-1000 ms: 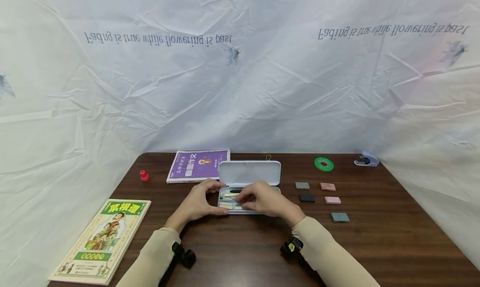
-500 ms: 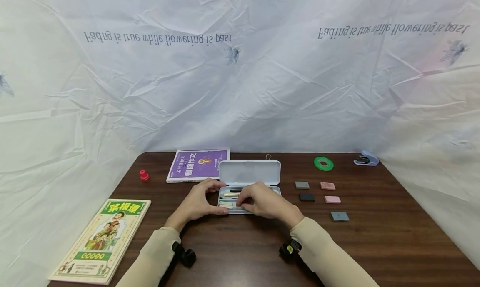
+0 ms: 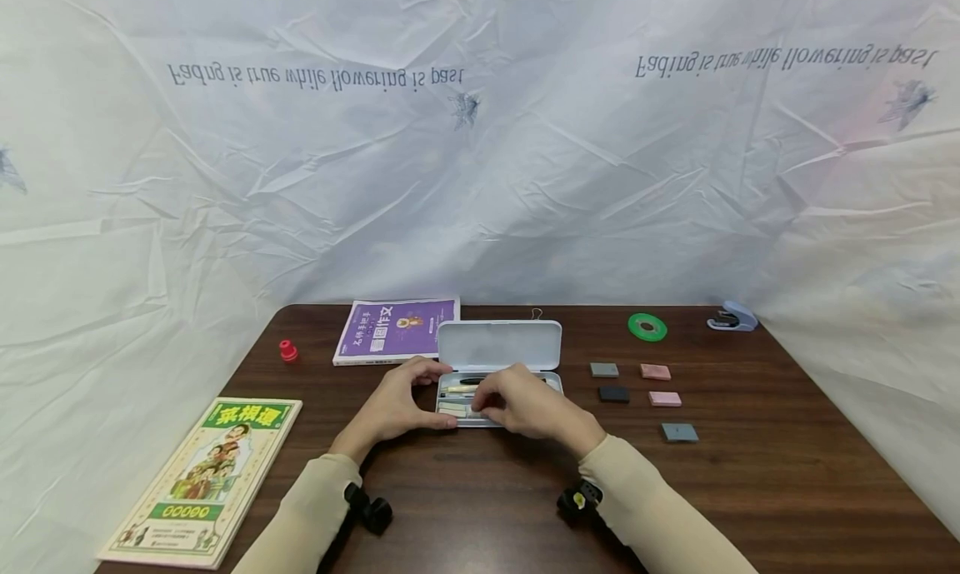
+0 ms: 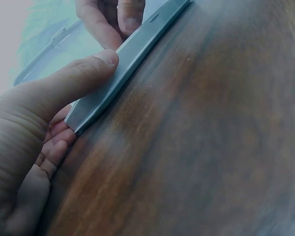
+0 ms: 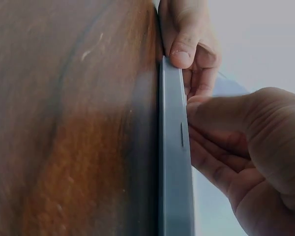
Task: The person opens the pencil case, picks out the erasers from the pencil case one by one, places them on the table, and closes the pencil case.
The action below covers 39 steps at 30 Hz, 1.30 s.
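Note:
A pale pencil case lies with its lid raised in the middle of the table. My left hand grips its left end, thumb along the front edge and fingers at the back corner. Inside are a few pens and pale eraser-like blocks. My right hand reaches into the front compartment with curled fingers, pinching a small pale block, mostly hidden. In the right wrist view, the right thumb is just behind the case's front wall; its fingertips are hidden.
Several small blocks, among them a black one and a pink one, lie to the right. Farther back are a green tape roll and a stapler. Leftward are a purple book, a red piece and a green-and-cream book.
My right hand has shifted slightly left inside the case, and its wrist has dropped a little. The left hand and the case have stayed in place.

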### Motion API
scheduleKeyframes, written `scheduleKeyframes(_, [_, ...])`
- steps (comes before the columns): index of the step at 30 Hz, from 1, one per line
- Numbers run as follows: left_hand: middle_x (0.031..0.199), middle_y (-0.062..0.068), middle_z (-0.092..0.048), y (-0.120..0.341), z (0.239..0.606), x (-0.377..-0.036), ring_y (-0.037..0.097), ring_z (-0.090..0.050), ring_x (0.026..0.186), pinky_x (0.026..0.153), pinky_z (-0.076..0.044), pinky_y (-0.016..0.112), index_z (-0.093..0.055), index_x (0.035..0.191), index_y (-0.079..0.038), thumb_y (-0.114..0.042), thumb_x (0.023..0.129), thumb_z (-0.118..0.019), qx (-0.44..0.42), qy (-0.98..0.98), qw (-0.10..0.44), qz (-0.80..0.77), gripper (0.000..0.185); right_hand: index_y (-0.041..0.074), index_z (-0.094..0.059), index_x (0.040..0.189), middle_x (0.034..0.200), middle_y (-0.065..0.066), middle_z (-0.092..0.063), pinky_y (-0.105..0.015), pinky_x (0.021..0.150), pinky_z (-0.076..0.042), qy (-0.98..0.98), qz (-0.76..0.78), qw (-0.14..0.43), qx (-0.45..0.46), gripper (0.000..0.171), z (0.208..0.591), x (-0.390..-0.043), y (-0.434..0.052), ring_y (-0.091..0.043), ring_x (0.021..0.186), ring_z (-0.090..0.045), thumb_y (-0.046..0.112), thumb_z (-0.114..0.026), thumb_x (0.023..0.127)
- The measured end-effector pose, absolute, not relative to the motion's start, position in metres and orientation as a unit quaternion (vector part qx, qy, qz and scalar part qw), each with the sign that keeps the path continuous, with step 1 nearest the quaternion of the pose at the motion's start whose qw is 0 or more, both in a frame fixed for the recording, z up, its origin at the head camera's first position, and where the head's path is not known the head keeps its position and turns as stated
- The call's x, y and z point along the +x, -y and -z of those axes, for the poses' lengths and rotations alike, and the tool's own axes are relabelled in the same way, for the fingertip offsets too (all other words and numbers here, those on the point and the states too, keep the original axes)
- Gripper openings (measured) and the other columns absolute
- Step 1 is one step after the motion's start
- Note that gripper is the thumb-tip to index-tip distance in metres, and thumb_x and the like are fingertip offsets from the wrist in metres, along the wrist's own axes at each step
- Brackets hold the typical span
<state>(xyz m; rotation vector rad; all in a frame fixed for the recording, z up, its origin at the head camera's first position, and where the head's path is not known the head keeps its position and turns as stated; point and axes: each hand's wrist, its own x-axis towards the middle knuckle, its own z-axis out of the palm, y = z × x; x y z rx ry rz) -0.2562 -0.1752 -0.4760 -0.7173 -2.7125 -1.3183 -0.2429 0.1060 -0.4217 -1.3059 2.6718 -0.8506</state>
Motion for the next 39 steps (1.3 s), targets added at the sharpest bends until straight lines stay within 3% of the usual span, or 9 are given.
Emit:
scheduleKeyframes(5, [0.134,-0.006,-0.070,0.175,0.476,-0.256,0.017,-0.066,0.121,0.112,-0.056,0.046,-0.074,0.141,-0.022,-0.045,0.070,-0.108,-0.230,0.875,0.019,0.426,0.082,0.009,-0.084,0.114,0.103,-0.001,-0.079,-0.031,0.081,-0.063,-0.864,0.301,0.006,-0.403,0.018,0.411,-0.243,-0.117,-0.007,0.091,-0.069,0.000,-0.076,0.100])
scheduleKeyframes(10, [0.135,-0.007,-0.070,0.174,0.475,-0.256,0.017,-0.065,0.121,0.112,-0.055,0.046,-0.074,0.141,-0.023,-0.048,0.071,-0.107,-0.228,0.879,0.016,0.419,0.081,0.010,-0.084,0.117,0.107,0.002,-0.077,-0.042,0.081,-0.065,-0.857,0.314,-0.060,-0.403,0.027,0.388,-0.241,-0.142,-0.009,0.093,-0.070,-0.004,-0.076,0.096])
scheduleKeyframes(14, [0.136,-0.006,-0.070,0.173,0.474,-0.257,0.017,-0.065,0.122,0.112,-0.055,0.046,-0.074,0.142,-0.022,-0.047,0.071,-0.107,-0.228,0.879,0.016,0.418,0.082,0.012,-0.085,0.114,0.108,0.005,-0.077,-0.036,0.072,-0.061,-0.858,0.312,-0.115,-0.391,0.029,0.372,-0.238,-0.175,-0.010,0.087,-0.068,-0.007,-0.079,0.093])
scheduleKeyframes(24, [0.135,-0.004,-0.071,0.173,0.474,-0.256,0.018,-0.065,0.121,0.111,-0.056,0.045,-0.074,0.141,-0.020,-0.045,0.072,-0.107,-0.228,0.881,0.017,0.414,0.081,0.023,-0.083,0.110,0.106,0.013,-0.073,-0.021,0.066,-0.048,-0.882,0.240,-0.237,-0.329,0.043,0.354,-0.207,-0.279,-0.005,0.081,-0.059,-0.012,-0.086,0.085])
scheduleKeyframes(31, [0.137,-0.003,-0.071,0.174,0.475,-0.256,0.020,-0.066,0.122,0.112,-0.056,0.046,-0.074,0.142,-0.019,-0.045,0.073,-0.107,-0.232,0.880,0.016,0.414,0.081,0.027,-0.082,0.106,0.102,0.015,-0.073,-0.015,0.066,-0.042,-0.891,0.219,-0.256,-0.304,0.052,0.369,-0.179,-0.328,-0.002,0.078,-0.058,-0.013,-0.091,0.075])
scheduleKeyframes(39, [0.136,-0.001,-0.071,0.174,0.476,-0.257,0.021,-0.066,0.122,0.112,-0.056,0.048,-0.074,0.142,-0.018,-0.046,0.074,-0.107,-0.231,0.878,0.018,0.418,0.080,0.031,-0.081,0.108,0.107,0.019,-0.074,-0.010,0.080,-0.054,-0.906,0.249,-0.203,-0.277,0.058,0.408,-0.150,-0.348,0.001,0.093,-0.070,-0.013,-0.095,0.075])
